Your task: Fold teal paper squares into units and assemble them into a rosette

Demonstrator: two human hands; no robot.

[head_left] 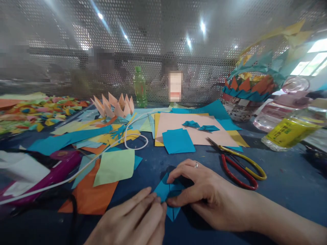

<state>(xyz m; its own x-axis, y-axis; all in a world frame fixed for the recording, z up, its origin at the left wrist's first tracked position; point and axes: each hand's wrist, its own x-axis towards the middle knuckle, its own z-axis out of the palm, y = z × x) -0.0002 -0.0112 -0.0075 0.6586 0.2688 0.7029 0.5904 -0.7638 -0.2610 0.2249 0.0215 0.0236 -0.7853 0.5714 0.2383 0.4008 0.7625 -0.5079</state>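
Observation:
A folded blue paper piece (162, 186) with crossing creases lies on the dark table in front of me. My left hand (133, 219) presses its left edge, fingertips closed together on the paper. From the other side, my right hand (208, 190) pins it down with thumb and forefinger; a ring is on one finger. The right palm hides part of the paper's right side. Beyond my hands rests a blue paper square (178, 141). Two small folded blue pieces (208, 128) sit on a pale pink sheet (171, 124). Scissors (227, 150) with red and yellow handles lie beyond my right hand.
A purple glue gun (61, 161) and white cord (99, 154) are at left, among green and orange sheets (94, 197). Farther back stand a peach folded-paper ring (119, 107), a green bottle (140, 88) and a paper basket (235, 105). A yellow-labelled bottle (288, 132) leans at right.

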